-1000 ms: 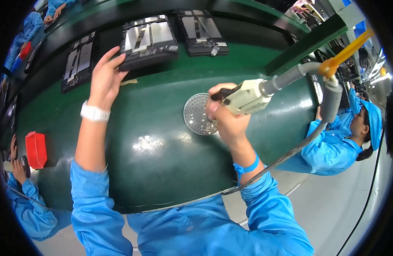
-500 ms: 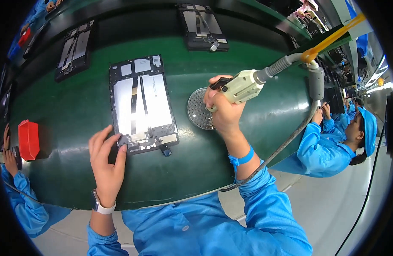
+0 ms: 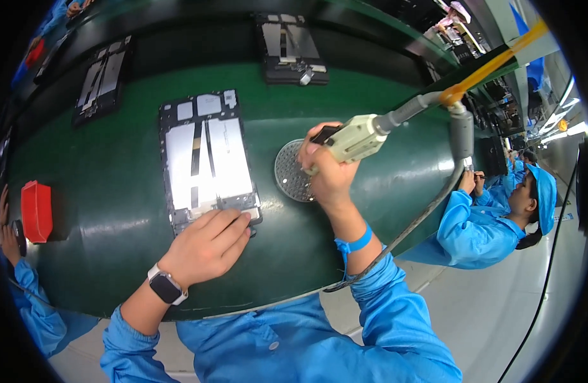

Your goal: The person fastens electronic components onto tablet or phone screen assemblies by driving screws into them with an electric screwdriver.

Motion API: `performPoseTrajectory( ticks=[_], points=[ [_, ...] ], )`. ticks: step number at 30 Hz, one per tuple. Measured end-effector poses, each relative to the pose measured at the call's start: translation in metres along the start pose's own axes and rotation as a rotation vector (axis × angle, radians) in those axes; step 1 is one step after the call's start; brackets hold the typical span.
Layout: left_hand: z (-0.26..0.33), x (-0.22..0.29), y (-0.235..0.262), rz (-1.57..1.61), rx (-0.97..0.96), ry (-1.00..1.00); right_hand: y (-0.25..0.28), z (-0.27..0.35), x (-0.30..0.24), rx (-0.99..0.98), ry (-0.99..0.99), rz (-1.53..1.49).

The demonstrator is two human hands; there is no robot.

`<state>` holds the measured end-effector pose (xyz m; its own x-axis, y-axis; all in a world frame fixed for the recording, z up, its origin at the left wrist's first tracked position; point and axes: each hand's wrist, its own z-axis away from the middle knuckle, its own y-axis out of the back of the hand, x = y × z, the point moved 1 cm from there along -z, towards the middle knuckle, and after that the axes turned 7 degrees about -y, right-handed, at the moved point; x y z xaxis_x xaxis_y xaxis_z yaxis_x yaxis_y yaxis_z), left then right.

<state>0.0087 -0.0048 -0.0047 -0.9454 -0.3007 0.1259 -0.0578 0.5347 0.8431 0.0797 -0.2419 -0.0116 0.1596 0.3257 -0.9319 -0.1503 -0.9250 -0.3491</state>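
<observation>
A long green conveyor belt [image 3: 115,191] runs across a factory line. The left hand [image 3: 208,246] lies flat on the near edge of an open tablet chassis with silver metal plates [image 3: 208,159], fingers spread and pressing, gripping nothing. The right hand [image 3: 326,172] is closed around a cream-coloured electric screwdriver on a grey hose [image 3: 357,137], held over a round perforated metal screw dish [image 3: 292,171] just right of the chassis. A red plastic bin [image 3: 37,210] sits at the belt's left end; a co-worker in a blue coat [image 3: 479,223] works on the right.
</observation>
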Motion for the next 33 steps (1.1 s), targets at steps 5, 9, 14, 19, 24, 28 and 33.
performPoseTrajectory(
  ticks=[5, 9, 14, 19, 24, 28, 33],
  points=[
    [0.003, -0.006, -0.005, 0.091, 0.134, 0.138, 0.0, -0.004, -0.001, -0.025, 0.049, -0.017],
    [0.004, -0.005, -0.013, 0.113, 0.175, 0.234, 0.0, -0.006, -0.002, -0.059, 0.08, 0.002],
    [0.0, 0.0, -0.012, 0.104, 0.191, 0.289, -0.003, -0.006, -0.004, -0.081, 0.103, -0.009],
    [-0.004, 0.002, -0.015, 0.105, 0.224, 0.339, -0.001, -0.006, -0.001, -0.093, 0.098, -0.015],
    [-0.001, 0.0, -0.02, 0.027, 0.25, 0.263, -0.001, -0.008, 0.0, -0.093, 0.093, -0.014],
    [-0.002, -0.005, -0.021, 0.123, 0.249, 0.292, -0.002, -0.009, 0.0, -0.101, 0.094, 0.086],
    [0.002, -0.004, -0.017, 0.093, 0.217, 0.242, -0.007, -0.006, -0.001, -0.085, 0.069, 0.084]
  ],
)
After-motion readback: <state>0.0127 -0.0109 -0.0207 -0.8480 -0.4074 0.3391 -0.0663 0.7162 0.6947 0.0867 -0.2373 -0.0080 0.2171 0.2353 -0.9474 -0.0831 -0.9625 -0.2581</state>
